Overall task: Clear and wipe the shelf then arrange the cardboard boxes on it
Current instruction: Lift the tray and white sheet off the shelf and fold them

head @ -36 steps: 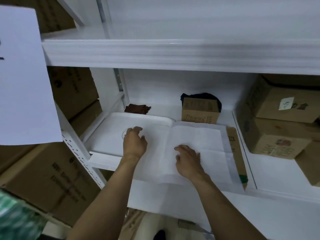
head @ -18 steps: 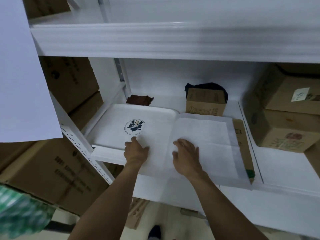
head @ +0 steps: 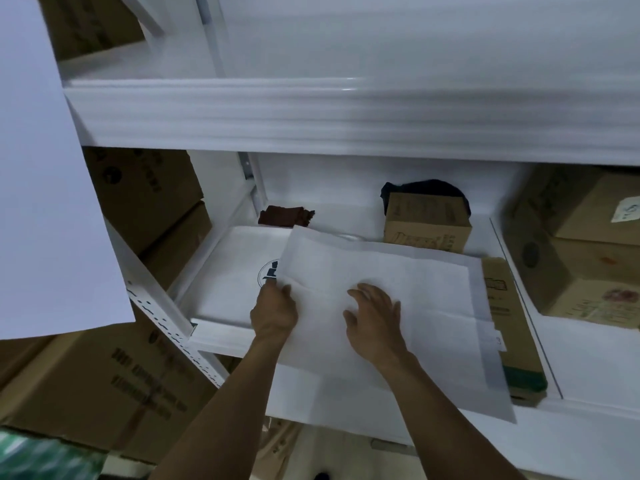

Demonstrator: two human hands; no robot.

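With the left hand (head: 273, 311) pinching the near edge of the white sheet (head: 398, 282) lying across the shelf (head: 221, 341) and the right hand (head: 372, 315) resting slack on top, slide it out level, clear of the small box (head: 427, 220) behind.

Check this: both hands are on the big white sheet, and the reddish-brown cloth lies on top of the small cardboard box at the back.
Not quite. In the head view the reddish-brown cloth lies on the white shelf, left of the small brown cardboard box and apart from it.
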